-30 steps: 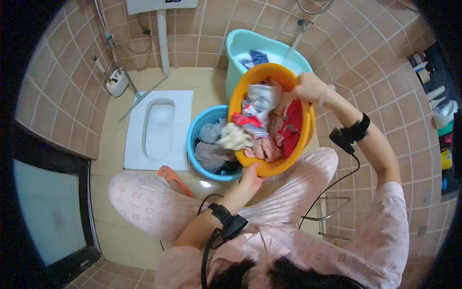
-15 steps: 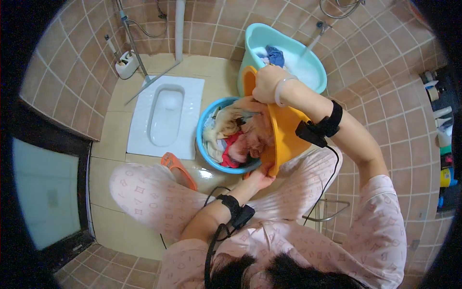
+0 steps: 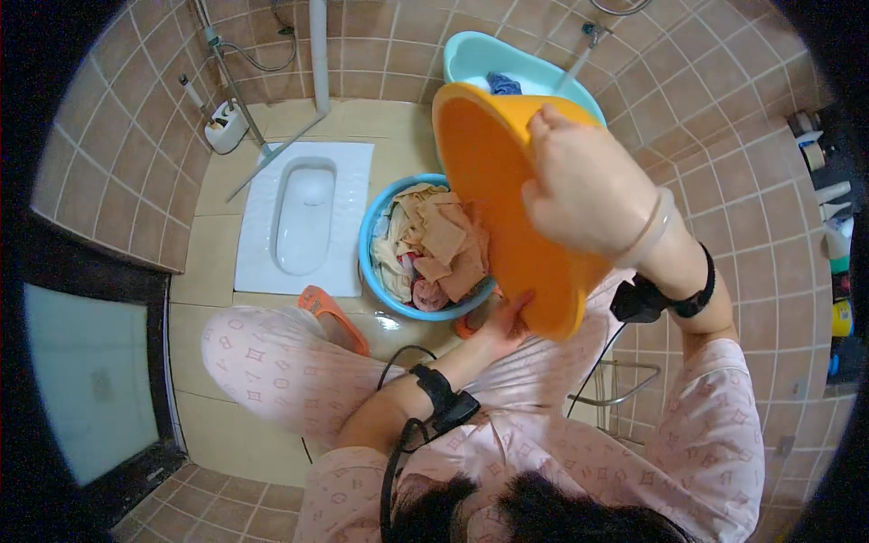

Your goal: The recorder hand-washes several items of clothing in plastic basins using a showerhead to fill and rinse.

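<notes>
My two hands hold an orange basin (image 3: 489,172) tilted steeply on its side, its hollow turned to the left. My right hand (image 3: 588,185) grips the upper rim, fingers bent over the edge. Lower down, my left hand (image 3: 505,326) holds the near rim, thumb on the inner side. No clothes show inside the part of the basin I can see. Just left of it stands a round blue basin (image 3: 366,262) on the floor, heaped with clothes (image 3: 439,235) in beige, cream and pink, with a bit of red. The orange basin hides part of the blue basin's right side.
Behind stands a turquoise tub (image 3: 466,56) with a blue cloth (image 3: 503,84) in it, below a running tap (image 3: 593,34). A white squat toilet (image 3: 353,217) lies to the left, with a mop (image 3: 262,167) behind it. A metal rack (image 3: 625,398) is near my right leg.
The orange basin has lifted and tipped further, with my right hand moving right and nearer. The clothes that hung from its mouth now lie on the heap in the blue basin.
</notes>
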Available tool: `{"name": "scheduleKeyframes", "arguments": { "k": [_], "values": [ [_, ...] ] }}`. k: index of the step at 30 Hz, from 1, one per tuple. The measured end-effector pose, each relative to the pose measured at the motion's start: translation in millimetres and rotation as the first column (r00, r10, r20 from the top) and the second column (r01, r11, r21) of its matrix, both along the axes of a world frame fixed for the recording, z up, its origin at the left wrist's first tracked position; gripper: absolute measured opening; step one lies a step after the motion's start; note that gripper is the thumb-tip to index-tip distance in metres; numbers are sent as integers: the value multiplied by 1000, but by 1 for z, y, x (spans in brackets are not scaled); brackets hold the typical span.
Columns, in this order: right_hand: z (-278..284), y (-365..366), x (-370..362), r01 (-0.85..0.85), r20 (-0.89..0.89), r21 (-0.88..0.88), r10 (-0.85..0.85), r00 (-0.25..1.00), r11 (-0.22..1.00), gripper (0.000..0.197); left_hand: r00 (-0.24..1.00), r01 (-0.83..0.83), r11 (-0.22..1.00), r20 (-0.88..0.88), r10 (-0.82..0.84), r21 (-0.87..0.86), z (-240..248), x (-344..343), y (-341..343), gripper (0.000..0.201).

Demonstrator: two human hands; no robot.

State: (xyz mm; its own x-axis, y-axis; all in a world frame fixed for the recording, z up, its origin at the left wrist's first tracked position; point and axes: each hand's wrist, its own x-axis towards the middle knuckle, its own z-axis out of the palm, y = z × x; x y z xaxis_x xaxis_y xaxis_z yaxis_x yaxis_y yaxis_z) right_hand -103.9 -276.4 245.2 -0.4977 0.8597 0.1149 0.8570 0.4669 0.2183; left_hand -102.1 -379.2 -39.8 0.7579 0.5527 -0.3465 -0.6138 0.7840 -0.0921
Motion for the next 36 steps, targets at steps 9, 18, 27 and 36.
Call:
{"name": "scheduleKeyframes", "arguments": {
  "k": [9,18,27,36],
  "values": [
    [18,27,177,423,-632,-80,-374,679,903,31,507,766,234,-786,353,599,-10,-22,62,46],
    [-15,-3,294,648,-984,41,-82,159,760,21,-51,998,55,-518,854,-8,-20,-50,124,51],
    [-76,-45,364,794,-957,-85,171,-233,602,22,4,993,-82,-679,734,-83,-132,-77,138,64],
    [-49,-131,374,873,-969,-53,187,-163,484,16,-434,897,237,-644,630,-373,-134,-16,113,76]
  ]
}}
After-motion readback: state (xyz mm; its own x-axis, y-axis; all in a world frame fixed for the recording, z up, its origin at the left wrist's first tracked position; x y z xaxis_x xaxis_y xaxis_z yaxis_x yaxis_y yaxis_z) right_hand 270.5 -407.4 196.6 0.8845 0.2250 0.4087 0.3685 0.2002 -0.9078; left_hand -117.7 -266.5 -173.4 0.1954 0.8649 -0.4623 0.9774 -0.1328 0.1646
